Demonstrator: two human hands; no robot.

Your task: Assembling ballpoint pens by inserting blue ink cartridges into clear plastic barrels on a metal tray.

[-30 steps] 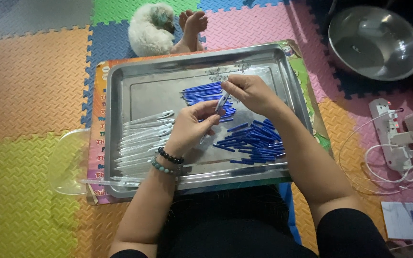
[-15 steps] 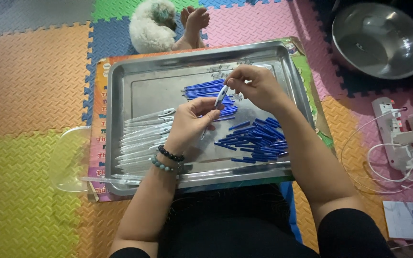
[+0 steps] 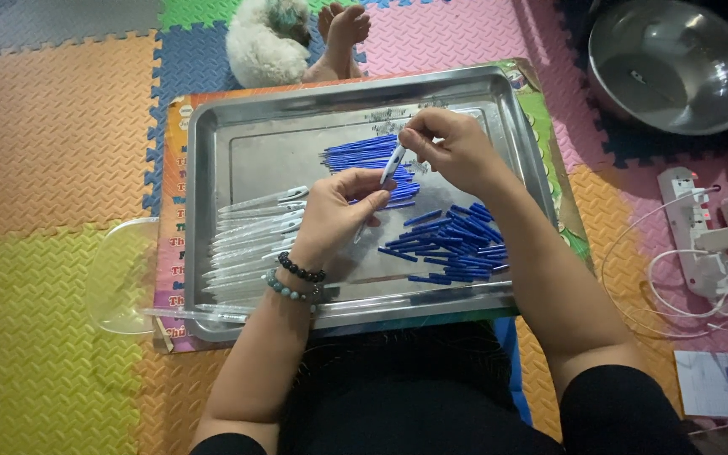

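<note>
Hands (image 3: 398, 181) over tray (image 3: 212, 126) — steel bowl (image 3: 671, 63), power strip (image 3: 697, 232) right.

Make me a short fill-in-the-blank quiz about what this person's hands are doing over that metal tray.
1. Both hands hold one clear pen barrel above a metal ____.
2. The loose refills lying under the right hand are ____ in colour.
3. The left hand wears two beaded ____ at the wrist.
4. The row of clear barrels lies on the ____ side of the tray, by the person's own sides.

Missing words: tray; blue; bracelets; left
</note>
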